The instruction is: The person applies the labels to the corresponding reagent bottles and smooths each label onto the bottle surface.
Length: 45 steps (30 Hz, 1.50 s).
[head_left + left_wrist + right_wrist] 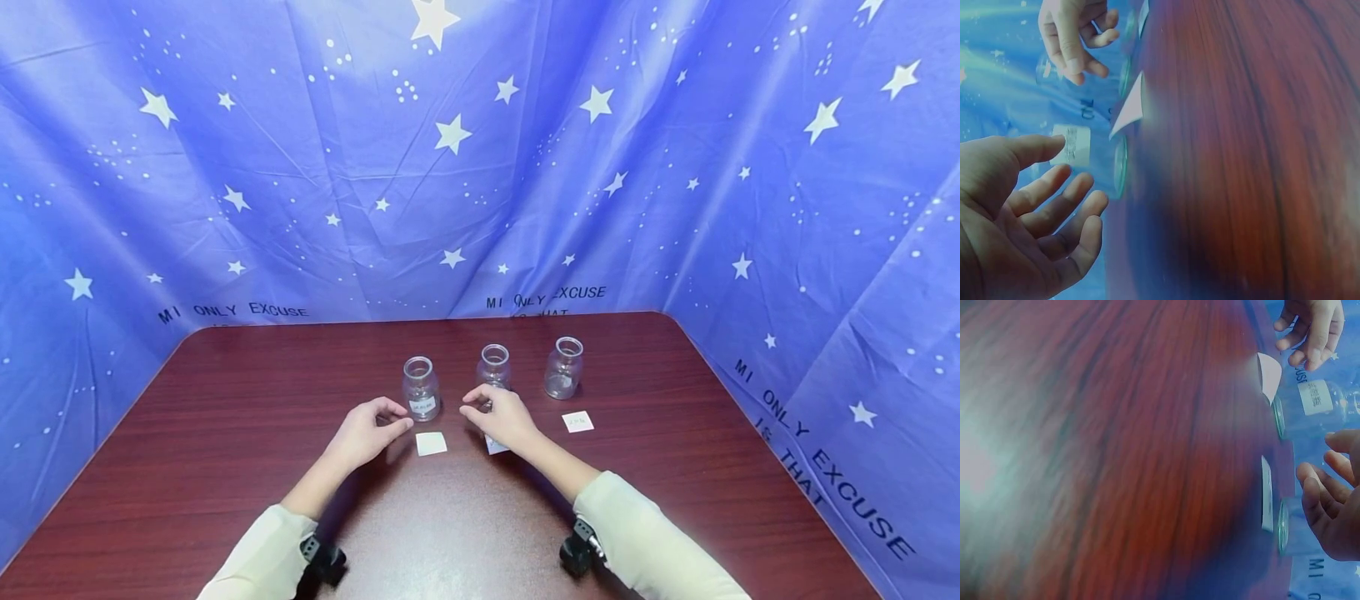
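Observation:
A clear glass jar (418, 385) with a white written label (422, 407) on its front stands upright between the two hands. Close to its left side is my left hand (367, 433), thumb and fingers apart and holding nothing. My right hand (501, 417) hovers to the jar's right with loosely bent fingers, nothing in them. It partly hides the middle glass jar (494, 357). In the left wrist view the labelled jar (1107, 165) is just beyond my left fingertips. In the right wrist view my right hand (1335, 494) overlaps the middle jar (1291, 531).
A third glass jar (564, 371) stands at the right. White paper slips lie before the jars: one slip (431, 443) at left, another slip (497, 446) partly under the right arm, and a written slip (578, 422) at right. A starry blue curtain (450, 208) surrounds the table (262, 392).

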### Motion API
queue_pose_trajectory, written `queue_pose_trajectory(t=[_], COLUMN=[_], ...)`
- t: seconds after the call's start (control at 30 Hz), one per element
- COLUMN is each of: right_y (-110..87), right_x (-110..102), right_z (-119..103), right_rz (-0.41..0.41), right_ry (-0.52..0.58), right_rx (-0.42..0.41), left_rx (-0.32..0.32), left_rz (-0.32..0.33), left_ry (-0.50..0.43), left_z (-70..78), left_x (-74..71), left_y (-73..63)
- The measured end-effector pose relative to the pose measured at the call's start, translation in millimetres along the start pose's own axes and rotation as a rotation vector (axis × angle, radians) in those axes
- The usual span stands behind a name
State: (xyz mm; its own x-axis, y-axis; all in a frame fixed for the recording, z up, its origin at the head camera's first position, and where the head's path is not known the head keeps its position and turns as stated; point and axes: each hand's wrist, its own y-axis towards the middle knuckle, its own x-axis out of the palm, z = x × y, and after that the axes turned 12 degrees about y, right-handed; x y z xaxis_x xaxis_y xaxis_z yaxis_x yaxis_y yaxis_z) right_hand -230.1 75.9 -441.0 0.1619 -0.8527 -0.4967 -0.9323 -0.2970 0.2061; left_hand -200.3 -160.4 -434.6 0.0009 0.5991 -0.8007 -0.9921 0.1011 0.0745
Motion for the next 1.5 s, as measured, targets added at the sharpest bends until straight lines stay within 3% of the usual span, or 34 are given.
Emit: queue_pose_trajectory(t=[0.2, 0.53, 0.87, 1.1, 1.5], right_y=[-8.9, -21.9, -29.4, -31.5, -33.2], right_x=[-14.2, -35.2, -47.0, -51.2, -53.1], right_z=[7.2, 17.9, 26.6, 29.3, 33.1], right_rz=[-0.005, -0.077, -0.128, -0.139, -0.201], right_ry=[-0.037, -0.025, -0.008, -0.087, -0.189], right_rx=[0.027, 0.081, 0.062, 0.034, -0.073], left_rx=[0.037, 0.168, 0.262, 0.260, 0.249], left_rz=[-0.053, -0.097, -0.140, -0.157, -0.145], left_ry=[-0.026, -0.035, -0.005, 0.066, 0.209], left_z=[15.6, 42.5, 63.0, 71.9, 78.7], left_x=[9.4, 30.1, 53.1, 65.8, 74.8], left_y=[0.9, 7.9, 9.9, 11.6, 13.7])
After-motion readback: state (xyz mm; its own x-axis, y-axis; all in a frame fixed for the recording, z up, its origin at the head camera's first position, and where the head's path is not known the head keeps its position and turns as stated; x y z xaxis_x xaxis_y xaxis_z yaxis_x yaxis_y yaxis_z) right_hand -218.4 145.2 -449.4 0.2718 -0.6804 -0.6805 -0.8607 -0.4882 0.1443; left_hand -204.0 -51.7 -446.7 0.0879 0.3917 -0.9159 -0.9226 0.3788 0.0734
